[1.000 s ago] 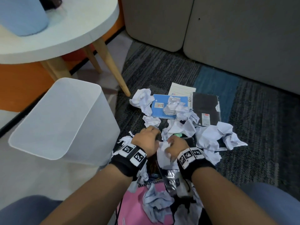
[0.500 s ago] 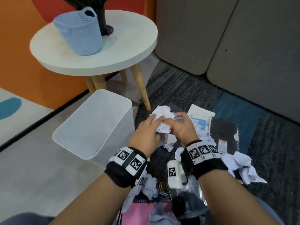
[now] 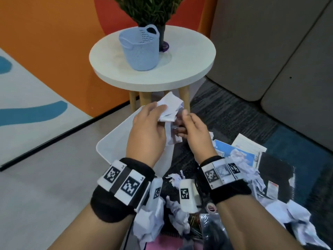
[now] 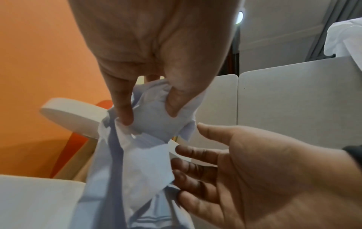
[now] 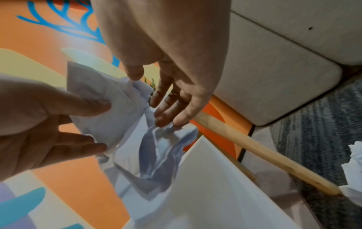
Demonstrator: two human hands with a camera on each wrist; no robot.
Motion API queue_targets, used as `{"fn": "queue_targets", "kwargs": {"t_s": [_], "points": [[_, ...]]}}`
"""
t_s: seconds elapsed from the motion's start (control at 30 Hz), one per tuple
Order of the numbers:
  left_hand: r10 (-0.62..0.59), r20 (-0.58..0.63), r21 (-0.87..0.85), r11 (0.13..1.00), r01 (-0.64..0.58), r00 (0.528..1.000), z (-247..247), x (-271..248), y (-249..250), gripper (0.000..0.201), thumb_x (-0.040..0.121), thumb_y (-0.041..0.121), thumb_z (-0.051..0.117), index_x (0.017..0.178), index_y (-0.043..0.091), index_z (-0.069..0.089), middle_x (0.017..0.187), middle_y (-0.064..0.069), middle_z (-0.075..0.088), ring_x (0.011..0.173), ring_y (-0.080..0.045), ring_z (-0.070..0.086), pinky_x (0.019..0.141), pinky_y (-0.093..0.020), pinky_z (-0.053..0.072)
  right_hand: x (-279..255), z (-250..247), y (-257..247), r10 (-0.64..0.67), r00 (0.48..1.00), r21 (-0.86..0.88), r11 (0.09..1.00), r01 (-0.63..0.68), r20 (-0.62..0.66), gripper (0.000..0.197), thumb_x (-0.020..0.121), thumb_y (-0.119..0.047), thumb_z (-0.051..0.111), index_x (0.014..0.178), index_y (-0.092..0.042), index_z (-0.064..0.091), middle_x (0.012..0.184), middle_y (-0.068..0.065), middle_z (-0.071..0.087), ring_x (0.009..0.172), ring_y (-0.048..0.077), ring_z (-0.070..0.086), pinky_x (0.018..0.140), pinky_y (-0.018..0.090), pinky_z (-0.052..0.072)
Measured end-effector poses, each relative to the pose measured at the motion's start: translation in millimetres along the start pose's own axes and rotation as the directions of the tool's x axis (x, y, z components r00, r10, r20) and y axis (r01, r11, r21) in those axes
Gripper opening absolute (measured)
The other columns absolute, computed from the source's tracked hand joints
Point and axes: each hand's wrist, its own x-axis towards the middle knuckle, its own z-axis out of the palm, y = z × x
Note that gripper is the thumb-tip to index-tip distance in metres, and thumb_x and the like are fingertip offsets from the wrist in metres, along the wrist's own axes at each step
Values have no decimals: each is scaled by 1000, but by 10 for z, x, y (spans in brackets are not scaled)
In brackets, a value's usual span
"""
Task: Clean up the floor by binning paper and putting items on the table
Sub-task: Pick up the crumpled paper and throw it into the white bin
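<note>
Head view shows both hands raised above the white bin (image 3: 115,147), with a wad of crumpled paper (image 3: 170,109) between them. The left hand (image 3: 146,132) pinches the wad's upper part between thumb and fingers, clamped on it; the left wrist view shows the thumb and a finger pressed into the folds. The right hand (image 3: 193,131) has its fingers fairly straight and spread, fingertips just touching the lower trailing folds, not closed around anything.

The wad hangs over the bin's open mouth, its tail dipping toward the rim, as the right wrist view shows. Beyond the bin stands the round tabletop (image 3: 189,56), carrying a blue basket (image 3: 139,49) and a potted plant (image 3: 149,9).

On the carpet, on the bin's side away from the orange wall, lie more paper balls (image 3: 295,215), a blue booklet (image 3: 234,154) and a black notebook (image 3: 275,170).

The paper looks very light, soft and springy; it should crush easily and may unfold or drift when let go. A grip round its bulky middle seems safest, since loose corners could tear or slip out.
</note>
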Motion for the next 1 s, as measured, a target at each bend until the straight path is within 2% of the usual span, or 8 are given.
{"fn": "queue_targets", "kwargs": {"t_s": [0.2,0.33,0.43,0.5,0.6,0.7,0.87,1.0], "points": [[-78,-111,15,997,80,991,-164,21,-220,40,89,2,49,126,15,58,137,-5,48,126,-24,45,105,-37,39,-5,141,96,-116,993,-132,984,117,14,10,91,-18,60,86,-27,61,83,-12,63,84,13,60,82,35,52],[-222,106,330,927,177,969,-174,-20,-306,54,90,20,53,142,21,38,153,-8,29,142,-35,21,115,-45,23,0,108,212,-95,995,-213,972,102,41,10,89,-20,63,85,-29,62,84,-15,62,83,5,58,83,29,49],[-217,200,494,864,93,955,-102,-98,-200,70,86,27,55,147,30,21,159,-3,5,146,-31,-5,117,-49,5,24,42,301,-61,997,-249,966,69,37,11,89,-21,63,84,-31,62,86,-15,62,86,5,58,83,26,49],[-92,223,432,902,-14,970,-13,-142,-105,61,86,26,55,143,30,33,158,-3,13,147,-27,1,117,-48,7,37,-30,363,-50,999,-255,966,53,19,9,89,-17,62,87,-26,62,85,-14,61,83,4,58,81,22,48],[66,261,255,958,-134,963,206,-230,-37,42,85,18,54,127,25,54,147,-2,39,136,-24,32,111,-40,30,53,-198,485,-28,999,-296,955,21,-20,10,89,-9,60,90,-19,63,82,-12,60,79,4,57,76,14,46],[110,388,148,973,-179,915,525,-398,-89,40,87,13,51,125,22,54,139,2,45,126,-20,41,102,-32,38,51,-398,670,43,998,-343,937,-58,-51,11,88,-6,59,93,-14,63,87,-1,64,85,19,62,81,26,50],[-18,549,188,977,-103,836,1022,-617,-466,43,88,13,48,130,21,49,137,1,44,123,-20,43,100,-34,41,3,-636,1152,167,979,-512,835,-203,-115,10,85,-7,60,92,-13,64,87,4,63,82,18,58,83,30,48],[-134,650,255,966,-48,748,1316,-770,-831,44,86,12,49,129,16,50,134,-4,47,119,-26,47,101,-37,39,-75,-718,1535,270,959,-671,696,-257,-87,13,86,-11,60,97,-11,65,85,3,60,82,17,56,77,24,44]]}}
